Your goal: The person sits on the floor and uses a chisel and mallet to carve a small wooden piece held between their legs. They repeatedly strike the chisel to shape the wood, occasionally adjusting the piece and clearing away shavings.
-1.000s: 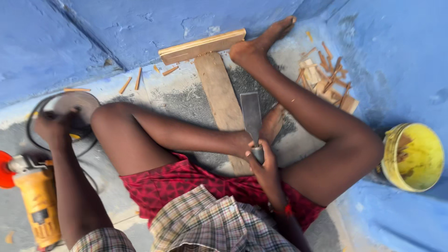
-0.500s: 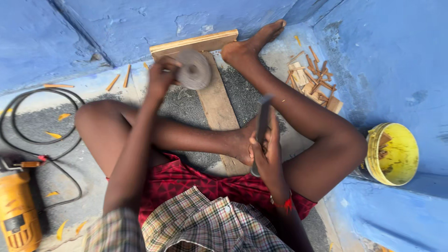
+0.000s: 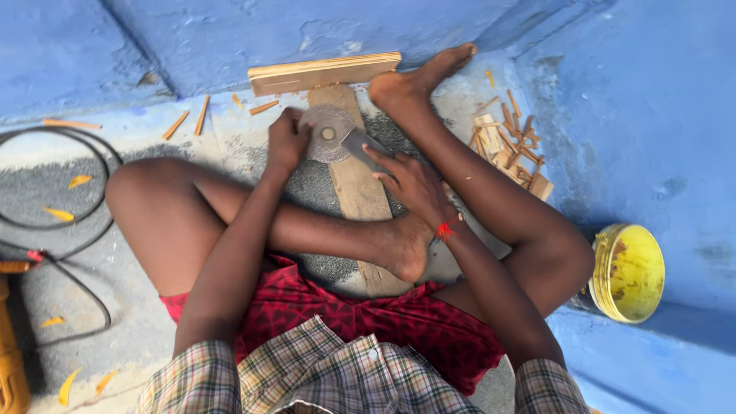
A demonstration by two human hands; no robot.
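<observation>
disc [image 3: 328, 133] on plank [image 3: 360, 192] | bucket [image 3: 629, 272] right | cable [image 3: 54, 222] left

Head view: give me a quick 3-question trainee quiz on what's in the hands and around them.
1. True or false: the left hand holds the round grey disc over the wooden plank.
2. Which hand is on the flat metal blade?
3. What sits at the far right? A) yellow bucket B) black cable C) wood offcuts

Key: 1 true; 2 the right hand; 3 A.
</observation>
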